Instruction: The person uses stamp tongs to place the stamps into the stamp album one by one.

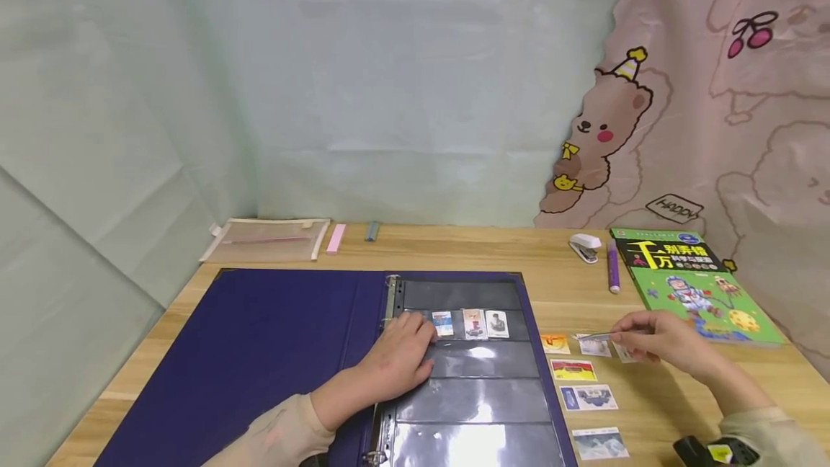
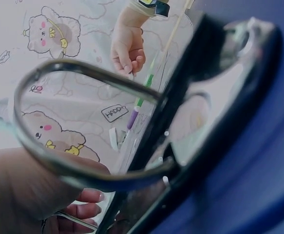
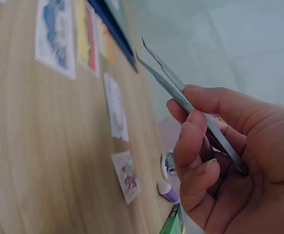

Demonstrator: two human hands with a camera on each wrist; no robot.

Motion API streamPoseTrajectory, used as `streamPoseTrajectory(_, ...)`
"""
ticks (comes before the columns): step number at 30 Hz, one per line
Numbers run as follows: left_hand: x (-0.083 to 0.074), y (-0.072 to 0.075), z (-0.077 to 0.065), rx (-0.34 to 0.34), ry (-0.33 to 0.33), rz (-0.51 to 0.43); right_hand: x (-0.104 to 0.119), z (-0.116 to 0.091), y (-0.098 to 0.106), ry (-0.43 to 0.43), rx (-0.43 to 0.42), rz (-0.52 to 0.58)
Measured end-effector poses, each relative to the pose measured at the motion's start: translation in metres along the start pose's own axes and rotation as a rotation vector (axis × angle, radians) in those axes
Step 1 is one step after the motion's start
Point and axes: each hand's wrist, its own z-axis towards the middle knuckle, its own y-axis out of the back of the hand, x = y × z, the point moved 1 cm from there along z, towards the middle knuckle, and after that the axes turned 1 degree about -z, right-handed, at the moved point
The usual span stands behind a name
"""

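Observation:
A dark blue ring binder (image 1: 279,352) lies spread, with a black pocket page (image 1: 473,398) on its right side. My left hand (image 1: 398,359) rests on that page near the rings; a metal ring (image 2: 25,129) looms large in the left wrist view. Beside its fingertips, one pocket row holds a blue stamp (image 1: 443,323), a pinkish stamp (image 1: 475,324) and a grey stamp (image 1: 497,323). My right hand (image 1: 668,341) grips metal tweezers (image 3: 173,92), whose bent tips stand apart with nothing between them. Below them several loose stamps lie on the table, among them a red-and-yellow stamp (image 1: 573,370).
A green book (image 1: 707,294), a purple glue stick (image 1: 613,265) and a white stapler (image 1: 585,247) lie at the back right. Along the back left are a zip pouch (image 1: 272,239), a pink strip (image 1: 336,238) and a grey-green strip (image 1: 372,230).

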Motion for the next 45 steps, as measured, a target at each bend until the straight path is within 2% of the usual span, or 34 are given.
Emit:
streamPoseTrajectory(10,0.001,0.000,0.000,-0.020,-0.011,0.003,0.001,0.005,0.004,-0.102,0.041,-0.101)
streamPoseTrajectory(15,0.000,0.001,0.000,-0.015,-0.019,0.015,0.000,0.008,0.004,-0.108,0.057,-0.115)
streamPoseTrajectory(31,0.000,0.001,0.000,0.000,-0.009,0.007,-0.004,0.016,-0.002,-0.084,0.104,-0.013)
streamPoseTrajectory(38,0.000,0.002,0.000,0.002,-0.012,0.002,-0.007,0.018,-0.005,-0.039,0.124,0.025)
streamPoseTrajectory(45,-0.001,0.002,0.000,0.014,-0.008,-0.001,-0.007,0.018,-0.005,-0.041,0.132,0.044)
